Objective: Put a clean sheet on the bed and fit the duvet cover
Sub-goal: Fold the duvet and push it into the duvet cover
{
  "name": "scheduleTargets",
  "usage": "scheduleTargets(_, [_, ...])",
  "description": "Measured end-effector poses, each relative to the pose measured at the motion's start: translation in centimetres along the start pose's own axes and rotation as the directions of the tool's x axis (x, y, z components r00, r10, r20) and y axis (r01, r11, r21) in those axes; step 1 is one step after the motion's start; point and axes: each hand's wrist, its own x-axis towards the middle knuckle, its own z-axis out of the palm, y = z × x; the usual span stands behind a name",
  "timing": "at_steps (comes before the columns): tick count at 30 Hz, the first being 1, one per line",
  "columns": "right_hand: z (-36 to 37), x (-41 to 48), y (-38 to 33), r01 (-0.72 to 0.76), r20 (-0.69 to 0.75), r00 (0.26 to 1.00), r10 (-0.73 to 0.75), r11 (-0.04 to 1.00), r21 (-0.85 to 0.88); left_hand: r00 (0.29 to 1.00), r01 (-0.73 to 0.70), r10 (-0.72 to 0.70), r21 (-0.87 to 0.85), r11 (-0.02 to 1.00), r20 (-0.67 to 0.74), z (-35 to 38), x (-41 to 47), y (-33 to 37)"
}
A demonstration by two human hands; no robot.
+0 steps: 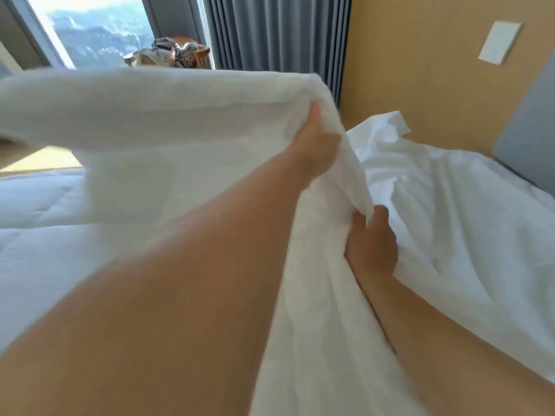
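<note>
A white cloth (168,139), sheet or duvet cover I cannot tell, is lifted across the middle of the view. My left hand (315,145) is raised and grips its upper fold near the top corner. Lower down, my right hand (371,241) pinches the hanging edge of the same cloth. More crumpled white fabric (444,199) lies on the bed to the right. A white quilted duvet (39,211) lies flat on the left of the bed. The frame is blurred by motion.
Grey curtains (276,31) hang behind the bed beside a bright window (99,28). A wooden chair (171,54) piled with clothes stands by the window. A tan wall (420,70) with a white panel (500,46) and a grey headboard (528,130) lie at right.
</note>
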Motion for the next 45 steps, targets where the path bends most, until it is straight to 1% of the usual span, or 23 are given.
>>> scheduleTargets(1, [0.8,0.3,2.4,-0.059,0.031,0.998,0.059,0.998,-0.005,0.969,-0.055,0.048,0.024,0.998,0.244,5.4,-0.8,-1.4])
scheduleTargets(2, [2.0,0.0,4.3,0.007,0.121,0.993,0.001,0.998,-0.065,0.928,-0.068,0.035,0.078,0.995,0.371,9.3,-2.4,-3.6])
scheduleTargets(3, [3.3,-0.5,5.3,0.039,0.162,0.986,-0.037,0.999,-0.010,0.922,-0.048,-0.047,0.234,0.971,0.383,12.5,-3.4,-6.1])
scheduleTargets(4, [5.0,-0.3,6.2,0.075,0.119,0.990,-0.069,0.996,-0.042,0.905,-0.044,-0.126,0.384,0.922,0.407,14.0,-4.0,-9.0])
scheduleTargets(5, [6.1,0.0,6.9,0.102,0.105,0.990,-0.096,0.993,-0.053,0.916,-0.049,-0.126,0.418,0.907,0.381,15.0,-3.9,-12.2])
scheduleTargets(6, [6.8,0.1,7.4,0.089,0.155,0.985,-0.077,0.993,-0.072,0.921,-0.017,-0.113,0.328,0.944,0.373,14.9,-3.5,-13.9])
scheduleTargets(8, [7.6,1.2,8.3,0.071,0.017,0.997,-0.069,0.976,-0.204,0.961,0.011,-0.039,0.103,0.995,0.272,14.4,-2.5,-14.8])
scheduleTargets(12, [7.4,1.1,8.4,0.104,-0.050,0.992,-0.113,0.983,-0.154,1.000,-0.009,0.009,-0.053,0.999,-0.002,14.2,-5.0,-14.6])
scheduleTargets(13, [6.9,1.1,8.2,0.117,-0.024,0.992,-0.122,0.982,-0.149,0.997,-0.052,0.052,-0.008,0.999,-0.056,13.9,-7.1,-14.7])
scheduleTargets(15, [5.8,0.8,7.8,0.105,0.079,0.992,-0.098,0.990,-0.097,0.985,-0.165,0.170,0.145,0.976,-0.024,12.4,-11.2,-15.0])
scheduleTargets(16, [5.1,0.3,7.5,0.073,0.132,0.989,-0.067,0.997,-0.039,0.983,-0.180,0.182,0.192,0.965,0.009,11.6,-13.0,-14.9])
scheduleTargets(20, [1.3,-4.2,6.9,-0.129,0.293,0.955,0.045,0.954,0.272,0.995,-0.094,0.083,0.375,0.922,0.047,9.3,-22.1,-14.4])
scheduleTargets(22, [-1.8,-8.7,7.2,-0.121,0.341,0.940,0.030,0.961,0.249,0.995,-0.023,-0.021,0.426,0.904,0.098,8.4,-28.1,-13.1])
scheduleTargets(24, [-5.6,-14.5,8.0,0.014,0.385,0.922,-0.051,0.995,0.098,0.974,0.072,-0.156,0.428,0.901,0.165,7.7,-34.3,-10.9])
scheduleTargets(26, [-10.0,-21.4,8.8,0.111,0.435,0.897,-0.078,0.993,-0.051,0.929,0.125,-0.272,0.477,0.870,0.252,7.0,-40.8,-8.5])
scheduleTargets(27, [-12.3,-25.0,9.3,0.087,0.445,0.895,-0.043,0.993,-0.080,0.905,0.122,-0.305,0.505,0.855,0.298,6.6,-44.3,-7.5])
scheduleTargets(29, [-17.2,-32.3,10.5,-0.056,0.446,0.890,0.091,0.994,-0.091,0.856,0.107,-0.341,0.512,0.852,0.388,5.9,-51.4,-5.7])
scheduleTargets(31, [-22.7,-39.5,12.2,-0.221,0.479,0.847,0.231,0.972,-0.078,0.783,0.099,-0.398,0.536,0.839,0.479,5.4,-58.7,-4.1])
scheduleTargets(33, [-28.0,-45.8,14.2,-0.399,0.521,0.770,0.370,0.915,-0.059,0.687,0.079,-0.472,0.589,0.804,0.553,5.0,-65.3,-2.1])
scheduleTargets(35, [-32.6,-51.1,16.1,-0.545,0.577,0.657,0.485,0.834,-0.081,0.608,0.046,-0.516,0.622,0.782,0.603,4.7,-70.6,0.1])
scheduleTargets(38, [-37.7,-57.2,18.1,-0.666,0.724,0.421,0.546,0.728,-0.162,0.545,-0.216,-0.460,0.648,0.730,0.700,4.1,-75.6,1.9])
scheduleTargets(42, [-41.5,-62.5,19.6,-0.773,0.812,0.259,0.523,0.616,-0.150,0.422,-0.667,-0.280,0.505,0.548,0.862,3.5,-76.6,1.7])
scheduleTargets(45, [-41.2,-64.8,19.4,-0.770,0.830,0.236,0.505,0.618,-0.157,0.233,-0.899,-0.223,0.297,0.322,0.947,3.6,-74.7,1.0])
